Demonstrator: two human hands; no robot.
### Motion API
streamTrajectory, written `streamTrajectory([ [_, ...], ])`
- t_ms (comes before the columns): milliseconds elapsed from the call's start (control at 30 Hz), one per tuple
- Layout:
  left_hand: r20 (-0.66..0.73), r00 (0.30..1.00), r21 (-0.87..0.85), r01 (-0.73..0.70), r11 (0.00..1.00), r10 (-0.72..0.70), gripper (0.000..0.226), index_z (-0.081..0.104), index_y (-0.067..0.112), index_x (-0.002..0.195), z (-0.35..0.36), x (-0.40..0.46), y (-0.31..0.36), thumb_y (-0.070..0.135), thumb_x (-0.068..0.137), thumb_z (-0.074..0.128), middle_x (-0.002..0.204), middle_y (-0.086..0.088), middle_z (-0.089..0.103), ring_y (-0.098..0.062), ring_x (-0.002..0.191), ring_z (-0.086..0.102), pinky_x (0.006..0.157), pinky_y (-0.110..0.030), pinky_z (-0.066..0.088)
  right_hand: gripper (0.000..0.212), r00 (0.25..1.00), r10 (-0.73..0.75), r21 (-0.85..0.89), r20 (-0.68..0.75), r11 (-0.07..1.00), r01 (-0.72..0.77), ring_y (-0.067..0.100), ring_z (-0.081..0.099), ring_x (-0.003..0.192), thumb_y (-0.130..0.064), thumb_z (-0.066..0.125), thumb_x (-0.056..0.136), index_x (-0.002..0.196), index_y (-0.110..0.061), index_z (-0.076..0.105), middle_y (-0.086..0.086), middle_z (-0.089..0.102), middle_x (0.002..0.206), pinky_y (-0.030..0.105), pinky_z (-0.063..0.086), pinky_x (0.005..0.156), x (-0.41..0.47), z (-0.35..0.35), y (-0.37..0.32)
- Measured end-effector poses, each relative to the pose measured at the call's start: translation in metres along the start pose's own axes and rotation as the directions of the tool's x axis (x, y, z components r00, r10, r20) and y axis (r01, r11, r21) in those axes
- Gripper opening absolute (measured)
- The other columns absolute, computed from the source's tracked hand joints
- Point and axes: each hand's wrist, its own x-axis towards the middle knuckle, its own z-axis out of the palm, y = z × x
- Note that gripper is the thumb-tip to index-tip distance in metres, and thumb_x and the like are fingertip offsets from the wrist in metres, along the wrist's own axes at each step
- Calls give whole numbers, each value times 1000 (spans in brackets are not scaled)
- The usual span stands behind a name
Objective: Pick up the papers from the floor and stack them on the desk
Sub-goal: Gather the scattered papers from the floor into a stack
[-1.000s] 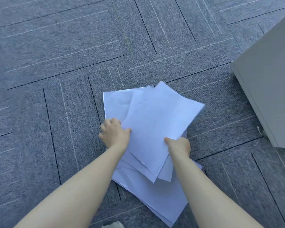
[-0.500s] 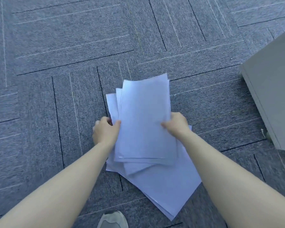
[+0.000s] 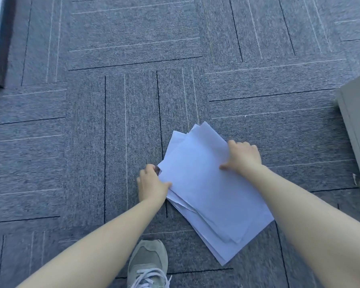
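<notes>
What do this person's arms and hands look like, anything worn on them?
Both arms are bare from the frame's bottom edge to the wrist: no sleeves show. The left hand and right hand wear no gloves, and no watch, ring or bracelet is visible. A grey-green sneaker with white laces shows below.

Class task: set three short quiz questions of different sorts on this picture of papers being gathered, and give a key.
1. True or false: the papers are already stacked on a desk.
2. Which hand grips the pile's far right edge: A) left hand B) right hand?
3. Fill in: below the pile, a grey ____ with white laces shows.

Key: 1 false, they lie over the carpet; 2 B; 3 shoe.
</notes>
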Motion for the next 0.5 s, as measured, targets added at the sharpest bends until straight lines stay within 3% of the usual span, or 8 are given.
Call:
streamTrajectory([
  [67,-60,991,45,124,991,-121,72,44,8,126,0,-6,-9,29,67,81,133,-15,47,-34,125,43,95,-44,42,50,999,-41,-68,27,997,43,27,50,115,-56,65,68,102,-20,61,4,69,107,40,35,90,-5,6,-1],
  [133,-31,954,-51,297,953,-299,80,40,0,130,-1,-7,-17,27,68,81,139,-20,44,-37,126,46,93,-43,43,38,994,-70,-68,85,995,75,27,49,116,-51,64,70,93,-21,66,3,69,102,41,34,92,-14,12,-4],
  [233,76,886,-261,460,849,-457,73,44,-5,128,-1,-2,-22,19,69,81,132,-23,54,-39,111,60,88,-39,52,22,989,-50,167,139,986,26,30,60,104,-29,62,72,90,-17,66,6,68,95,35,45,82,-26,19,-13],
  [333,115,909,-221,416,882,-400,48,63,0,112,0,-2,-19,22,71,77,115,-18,67,-35,101,65,84,-37,54,28,950,-90,525,299,847,-85,28,67,90,-17,60,66,93,-17,68,5,70,91,36,57,77,-39,27,-23],
  [433,142,941,-205,331,921,-307,26,68,7,94,-3,1,-15,24,76,74,108,-15,70,-30,89,62,77,-32,47,33,923,-130,645,363,749,-148,28,71,89,-10,60,65,96,-15,70,9,74,96,40,59,80,-47,36,-24],
  [500,99,971,-237,235,943,-217,22,63,11,85,-14,9,-8,29,78,74,112,-17,69,-27,85,58,76,-31,45,31,943,-106,710,316,686,-160,29,72,87,-8,59,63,91,-15,71,11,76,93,40,60,77,-45,31,-17],
])
